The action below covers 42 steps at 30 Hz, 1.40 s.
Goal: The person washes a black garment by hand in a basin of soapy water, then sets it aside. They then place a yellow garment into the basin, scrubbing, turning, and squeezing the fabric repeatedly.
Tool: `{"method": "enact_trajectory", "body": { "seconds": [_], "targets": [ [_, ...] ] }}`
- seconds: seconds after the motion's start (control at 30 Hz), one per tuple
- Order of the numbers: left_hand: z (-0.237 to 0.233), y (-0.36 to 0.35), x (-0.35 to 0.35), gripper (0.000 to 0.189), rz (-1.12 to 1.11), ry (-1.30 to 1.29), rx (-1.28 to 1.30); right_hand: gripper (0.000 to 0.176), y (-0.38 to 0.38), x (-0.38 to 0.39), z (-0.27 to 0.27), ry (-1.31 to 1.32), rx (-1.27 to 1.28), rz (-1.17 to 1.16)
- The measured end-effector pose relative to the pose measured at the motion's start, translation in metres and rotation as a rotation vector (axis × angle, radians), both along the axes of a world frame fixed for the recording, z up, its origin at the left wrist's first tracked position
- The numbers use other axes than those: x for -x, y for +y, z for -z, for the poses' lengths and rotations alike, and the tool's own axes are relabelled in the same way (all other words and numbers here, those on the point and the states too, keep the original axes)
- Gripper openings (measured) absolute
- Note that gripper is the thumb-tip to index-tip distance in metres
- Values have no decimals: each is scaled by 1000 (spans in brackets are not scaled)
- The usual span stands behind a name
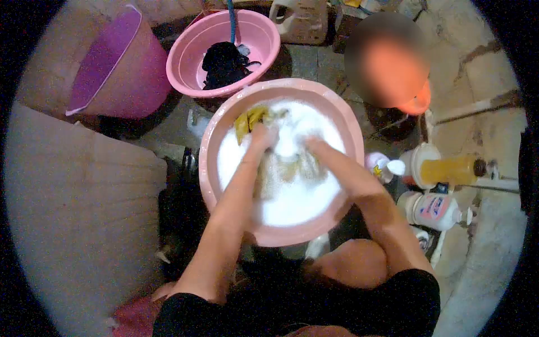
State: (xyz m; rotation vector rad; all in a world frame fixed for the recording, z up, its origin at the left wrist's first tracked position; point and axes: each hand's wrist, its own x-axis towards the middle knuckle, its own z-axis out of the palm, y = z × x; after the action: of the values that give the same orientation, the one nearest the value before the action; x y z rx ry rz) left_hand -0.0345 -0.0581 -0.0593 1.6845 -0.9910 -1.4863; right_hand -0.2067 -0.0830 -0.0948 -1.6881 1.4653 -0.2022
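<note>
Both my hands are inside a large pink basin (352,132) filled with white suds. My left hand (265,136) is at the upper left of the foam, beside a yellow cloth (250,121); blur and suds hide its fingers. To the right, my right hand (313,147) dips into the foam, its fingers also hidden. A pale, wet cloth (289,170) lies in the suds just below and between my hands. Whether either hand grips cloth does not show.
A smaller pink basin (178,59) behind holds black cloth (223,64). At the left stands a purple bucket (137,84). On the right are an orange object (393,70), a bottle of yellow liquid (449,170) and a white bottle (438,211). A jug (303,22) stands at the back.
</note>
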Motion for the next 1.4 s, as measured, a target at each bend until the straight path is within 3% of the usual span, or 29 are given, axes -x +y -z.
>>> {"method": "enact_trajectory", "body": {
  "seconds": [0.07, 0.1, 0.17, 0.2, 0.27, 0.33, 0.4, 0.43, 0.5, 0.53, 0.6, 0.63, 0.67, 0.73, 0.8, 0.83, 0.87, 0.9, 0.97, 1.0, 1.03, 1.07, 1.1, 1.13, 1.17, 1.2, 1.23, 1.37, 1.4],
  "targets": [
    [-45, 16, -9, 46, -126, 503, -130, 32, 10, -5, -50, -115, 271, 205],
    [-53, 19, -12, 47, -147, 551, -145, 32, 25, -9, -80, -175, 400, 254],
    [-69, 23, -13, 49, -219, 698, -211, 34, 79, -27, -148, -242, 330, 124],
    [-85, 27, -11, 45, -151, 996, -179, 31, 105, -40, -170, -211, 349, -2],
    [-90, 44, -7, 47, -143, 1066, -174, 28, 122, -53, -182, -182, 368, -124],
    [-99, 69, 1, 49, -138, 1136, -147, 20, 124, -56, -177, -80, 610, -368],
    [-112, 104, 28, 47, -264, 995, 36, 18, 69, -36, -112, -246, 862, -111],
    [-116, 109, 42, 48, -325, 923, 132, 17, 44, -17, -123, -102, 308, 164],
    [-65, 99, 44, 46, -194, 857, 226, 18, 47, -7, -124, 110, 139, 146],
    [-69, 95, 42, 45, -230, 820, 156, 18, 61, -20, -125, 108, 141, 151],
    [-56, 95, 31, 46, -342, 901, 32, 23, 115, -58, -135, -346, 967, 387],
    [-54, 101, 29, 46, -353, 899, 27, 23, 138, -69, -146, -347, 956, 381],
    [-55, 108, 28, 46, -302, 800, 134, 22, 159, -78, -163, -427, 1000, 73],
    [-61, 117, 31, 46, -194, 597, 347, 20, 156, -74, -170, -498, 1029, -242],
    [-66, 120, 31, 47, -119, 421, 509, 15, 100, -47, -137, 334, 834, -492],
    [-67, 116, 32, 47, -93, 358, 564, 17, 52, -32, -85, 92, 542, 5],
    [-65, 112, 43, 50, -261, 592, 289, 21, 57, -31, -112, 396, 409, -268],
    [-65, 102, 53, 53, -425, 836, 28, 21, 64, -33, -117, 403, 415, -269],
    [-68, 94, 34, 53, -407, 790, 21, 23, 98, -51, -126, -89, 774, 204],
    [-66, 97, 15, 53, -385, 717, -4, 26, 124, -67, -153, -235, 580, 329],
    [-64, 99, -2, 53, -363, 644, -29, 26, 140, -71, -151, -232, 569, 325],
    [-70, 92, -12, 48, -378, 940, 50, 26, 151, -76, -151, -380, 664, 60],
    [-74, 99, -7, 48, -387, 945, 57, 27, 154, -77, -153, -524, 760, -226],
    [-77, 112, 8, 51, -447, 899, 17, 27, 143, -71, -157, -523, 760, -239],
    [-100, 116, 23, 54, -497, 841, -16, 27, 117, -65, -171, -335, 610, -64],
    [-74, 117, 32, 49, -481, 1004, -7, 27, 100, -58, -182, -145, 431, 118],
    [-72, 124, 40, 49, -483, 992, -16, 27, 96, -54, -184, 45, 245, 291],
    [-101, 124, 26, 43, -575, 908, 13, 23, 131, -59, -158, -281, 474, 278],
    [-89, 124, 4, 42, -419, 1062, 42, 24, 157, -73, -170, -410, 607, 48]
  ]
}}
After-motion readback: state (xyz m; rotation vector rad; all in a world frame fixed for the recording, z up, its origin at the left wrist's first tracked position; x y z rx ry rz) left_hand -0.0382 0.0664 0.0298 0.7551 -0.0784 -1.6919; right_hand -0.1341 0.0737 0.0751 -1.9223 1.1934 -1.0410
